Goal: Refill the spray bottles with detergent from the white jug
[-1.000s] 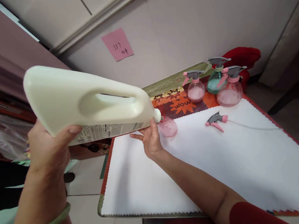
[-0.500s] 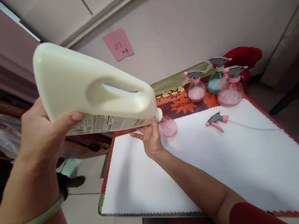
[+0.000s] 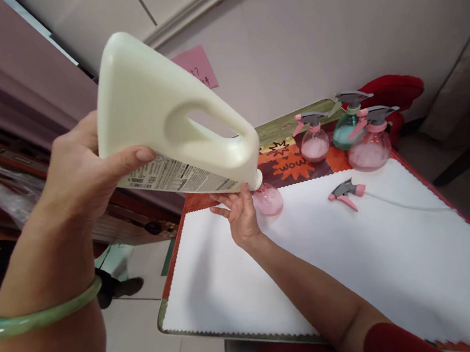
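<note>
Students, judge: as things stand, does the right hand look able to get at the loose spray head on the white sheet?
Probably yes: the white sheet leaves a way past the near side of the headless pink bottle to the spray head. The right hand would likely have to leave the pale jug first.

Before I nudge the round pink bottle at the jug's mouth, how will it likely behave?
The round pink bottle may rock when pushed, since its body is rounded. Its smooth, shiny surface could be slippery. With the tilted jug right at its narrow neck, a bump up there might tip it.
</note>
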Action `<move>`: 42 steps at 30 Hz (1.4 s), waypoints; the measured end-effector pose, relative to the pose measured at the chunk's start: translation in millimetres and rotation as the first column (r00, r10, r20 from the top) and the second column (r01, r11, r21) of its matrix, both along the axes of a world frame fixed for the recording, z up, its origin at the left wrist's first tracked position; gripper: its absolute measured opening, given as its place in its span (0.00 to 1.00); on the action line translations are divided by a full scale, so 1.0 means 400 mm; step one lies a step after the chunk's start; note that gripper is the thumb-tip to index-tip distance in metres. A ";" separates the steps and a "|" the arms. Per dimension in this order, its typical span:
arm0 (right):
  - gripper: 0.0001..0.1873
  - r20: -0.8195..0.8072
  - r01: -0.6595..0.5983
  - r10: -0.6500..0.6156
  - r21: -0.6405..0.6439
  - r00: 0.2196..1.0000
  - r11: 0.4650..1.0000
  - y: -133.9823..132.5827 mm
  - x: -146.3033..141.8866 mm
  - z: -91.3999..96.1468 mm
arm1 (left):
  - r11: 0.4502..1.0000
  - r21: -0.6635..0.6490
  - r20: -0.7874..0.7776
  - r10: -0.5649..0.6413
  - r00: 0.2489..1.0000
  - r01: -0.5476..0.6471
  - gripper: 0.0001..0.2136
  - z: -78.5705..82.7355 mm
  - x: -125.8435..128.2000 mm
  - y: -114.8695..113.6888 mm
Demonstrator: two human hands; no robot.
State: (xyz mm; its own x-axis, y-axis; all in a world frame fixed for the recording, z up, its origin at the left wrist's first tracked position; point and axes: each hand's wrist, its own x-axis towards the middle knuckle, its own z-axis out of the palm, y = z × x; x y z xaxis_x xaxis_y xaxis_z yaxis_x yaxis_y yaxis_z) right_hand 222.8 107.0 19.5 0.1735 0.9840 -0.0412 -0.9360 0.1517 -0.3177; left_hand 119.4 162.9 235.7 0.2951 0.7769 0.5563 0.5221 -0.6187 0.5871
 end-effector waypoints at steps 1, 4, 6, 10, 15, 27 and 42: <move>0.37 -0.004 -0.001 0.001 -0.011 1.000 1.000 0.000 -0.001 0.000 | 1.000 -0.007 -0.004 -0.007 1.000 0.007 0.38 0.003 0.002 0.003; 0.36 -0.023 -0.009 0.008 -0.036 1.000 0.999 0.003 -0.003 0.000 | 0.999 0.006 -0.046 -0.035 0.998 0.035 0.36 0.012 0.012 0.005; 0.35 -0.031 -0.012 0.010 -0.042 0.999 0.999 0.004 -0.003 -0.001 | 0.998 0.019 -0.071 -0.051 0.996 0.053 0.34 0.019 0.021 0.003; 0.35 -0.036 -0.024 0.022 -0.046 0.999 0.999 0.004 -0.002 0.002 | 0.998 0.017 -0.092 -0.051 0.994 0.052 0.33 0.030 0.037 -0.002; 0.34 -0.032 -0.038 0.036 -0.033 0.999 0.999 0.001 -0.002 0.005 | 0.998 -0.001 -0.111 -0.057 0.992 0.058 0.33 0.038 0.046 -0.004; 0.37 0.020 -0.059 0.058 0.047 0.998 0.997 -0.007 0.008 0.007 | 0.996 -0.009 -0.187 -0.085 0.979 0.085 0.31 0.053 0.067 -0.026; 0.31 -0.109 -0.181 0.194 0.117 0.975 0.977 0.018 0.024 -0.016 | 0.997 -0.020 -0.201 -0.082 0.976 0.079 0.31 0.061 0.084 -0.043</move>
State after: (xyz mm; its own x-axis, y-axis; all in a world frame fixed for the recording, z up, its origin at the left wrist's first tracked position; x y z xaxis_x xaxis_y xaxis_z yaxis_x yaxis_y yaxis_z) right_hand 232.2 114.0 13.2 -0.0141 0.9984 0.0551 -0.9810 -0.0031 -0.1940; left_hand 153.2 145.6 260.2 0.4619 0.7519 0.4703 0.5789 -0.6574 0.4824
